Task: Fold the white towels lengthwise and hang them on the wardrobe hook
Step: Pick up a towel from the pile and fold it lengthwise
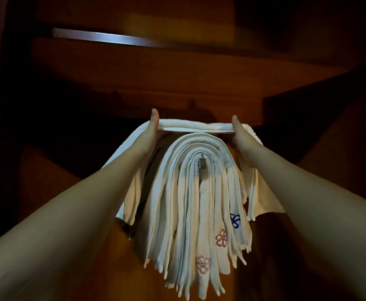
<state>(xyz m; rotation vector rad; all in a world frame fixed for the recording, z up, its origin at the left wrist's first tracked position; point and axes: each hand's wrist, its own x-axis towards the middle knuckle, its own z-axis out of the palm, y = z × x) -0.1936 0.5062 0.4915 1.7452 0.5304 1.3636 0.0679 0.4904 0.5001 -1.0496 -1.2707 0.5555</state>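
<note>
Home bedroom: dark wooden wardrobe with metal rail.

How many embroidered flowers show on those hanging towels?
3: a blue flower at right, a red flower just below-left of it, a pink flower lowest. Folds may hide more.

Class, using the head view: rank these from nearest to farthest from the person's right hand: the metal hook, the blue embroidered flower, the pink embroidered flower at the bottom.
From the right hand:
1. Metal hook, left of it, under the towel arch.
2. Blue flower, below.
3. Pink flower, lowest, near the towel ends.
</note>
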